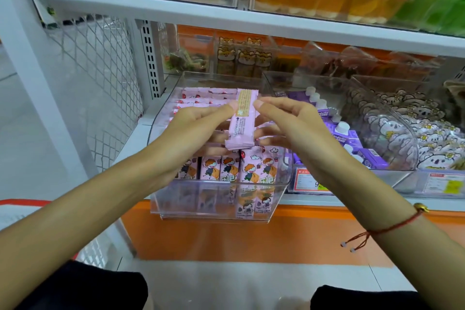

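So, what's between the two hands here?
In the head view, one pink snack packet, pinched at its edges by the left hand and right hand over the clear bin.

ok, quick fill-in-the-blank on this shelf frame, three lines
1. The left hand and right hand hold one ____ packet.
2. The red string bracelet sits on the ____ wrist.
3. The white-capped cartons right of the hands are ____.
Missing words: pink; right; purple.
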`<state>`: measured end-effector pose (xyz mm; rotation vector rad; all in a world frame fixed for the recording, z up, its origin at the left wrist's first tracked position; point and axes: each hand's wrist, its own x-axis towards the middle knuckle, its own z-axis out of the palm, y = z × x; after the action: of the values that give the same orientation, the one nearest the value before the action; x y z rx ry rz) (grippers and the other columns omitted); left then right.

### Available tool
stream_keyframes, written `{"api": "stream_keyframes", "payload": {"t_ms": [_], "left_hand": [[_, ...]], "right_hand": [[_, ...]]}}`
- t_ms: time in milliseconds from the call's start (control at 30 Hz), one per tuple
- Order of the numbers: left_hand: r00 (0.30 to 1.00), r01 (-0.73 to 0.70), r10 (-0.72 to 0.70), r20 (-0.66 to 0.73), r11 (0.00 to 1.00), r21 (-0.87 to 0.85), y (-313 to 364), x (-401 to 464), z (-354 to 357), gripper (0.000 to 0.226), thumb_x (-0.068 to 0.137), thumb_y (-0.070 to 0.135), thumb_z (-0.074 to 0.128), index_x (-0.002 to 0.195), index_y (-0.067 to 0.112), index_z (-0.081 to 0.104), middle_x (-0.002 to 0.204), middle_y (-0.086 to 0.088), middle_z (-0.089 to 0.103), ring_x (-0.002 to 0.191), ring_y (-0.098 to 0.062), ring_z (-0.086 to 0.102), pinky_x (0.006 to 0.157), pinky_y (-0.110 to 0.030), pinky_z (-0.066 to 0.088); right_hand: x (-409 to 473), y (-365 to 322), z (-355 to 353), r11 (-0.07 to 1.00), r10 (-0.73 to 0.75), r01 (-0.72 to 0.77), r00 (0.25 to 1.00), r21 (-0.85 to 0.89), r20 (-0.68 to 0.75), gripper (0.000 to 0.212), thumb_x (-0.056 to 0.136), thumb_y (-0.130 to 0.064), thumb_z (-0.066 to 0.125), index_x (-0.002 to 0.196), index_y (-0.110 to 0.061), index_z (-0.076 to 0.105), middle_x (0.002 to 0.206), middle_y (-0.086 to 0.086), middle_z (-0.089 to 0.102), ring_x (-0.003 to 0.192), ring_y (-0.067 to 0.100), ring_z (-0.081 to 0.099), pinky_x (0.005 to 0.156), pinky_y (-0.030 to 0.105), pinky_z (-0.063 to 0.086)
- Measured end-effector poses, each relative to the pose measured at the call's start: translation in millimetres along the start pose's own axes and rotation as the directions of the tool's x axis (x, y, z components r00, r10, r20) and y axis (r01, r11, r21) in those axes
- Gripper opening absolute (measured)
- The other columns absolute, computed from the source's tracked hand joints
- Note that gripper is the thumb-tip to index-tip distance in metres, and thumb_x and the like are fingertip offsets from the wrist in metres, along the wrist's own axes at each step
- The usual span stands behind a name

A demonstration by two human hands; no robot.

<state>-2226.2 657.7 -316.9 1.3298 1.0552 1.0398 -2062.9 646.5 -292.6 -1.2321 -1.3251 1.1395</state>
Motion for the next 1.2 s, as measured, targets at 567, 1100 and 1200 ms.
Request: {"api": "stream_keyframes", "payload": {"t_ms": [567, 1100, 1200], "left_hand": [[0.906, -0.421, 0.421, 0.039, 0.892, 0.162, -3.6, -4.4, -0.3, 0.036, 0.095, 0.006, 0.053, 0.125, 0.025, 0.050, 0.125, 0.017, 0.058, 0.116, 0.007, 0.054, 0.096, -0.009, 0.043], [0.878, -0.459, 0.478, 0.030, 0.821, 0.340, -5.9, 4.5, -6.8, 0.029, 0.085, 0.038, 0.065, 0.112, 0.032, 0.060, 0.109, 0.019, 0.065, 0.102, 0.004, 0.059, 0.084, -0.012, 0.046], [0.831, -0.478, 0.552, -0.072, 0.773, 0.417, -12.1, 5.8, -6.4, 0.038, 0.075, 0.031, 0.079, 0.107, 0.028, 0.059, 0.109, 0.018, 0.064, 0.101, 0.005, 0.057, 0.085, -0.009, 0.043]], "right_hand": [[-2.3, 6.8, -3.9, 0.917, -0.378, 0.390, 0.916, -0.077, 0.135, 0.038, 0.088, -0.001, 0.061, 0.116, -0.026, 0.055, 0.111, -0.004, 0.064, 0.107, 0.016, 0.063, 0.091, 0.025, 0.050], [10.3, 5.0, -18.0, 0.952, -0.300, 0.305, 0.933, 0.009, 0.196, 0.036, 0.083, -0.035, 0.066, 0.117, -0.032, 0.055, 0.105, -0.015, 0.068, 0.104, 0.004, 0.064, 0.086, 0.025, 0.052], [12.4, 6.1, -17.6, 0.933, -0.342, 0.353, 0.930, -0.070, 0.134, 0.034, 0.090, -0.032, 0.061, 0.123, -0.025, 0.056, 0.097, -0.014, 0.070, 0.094, 0.003, 0.067, 0.076, 0.022, 0.055]]}}
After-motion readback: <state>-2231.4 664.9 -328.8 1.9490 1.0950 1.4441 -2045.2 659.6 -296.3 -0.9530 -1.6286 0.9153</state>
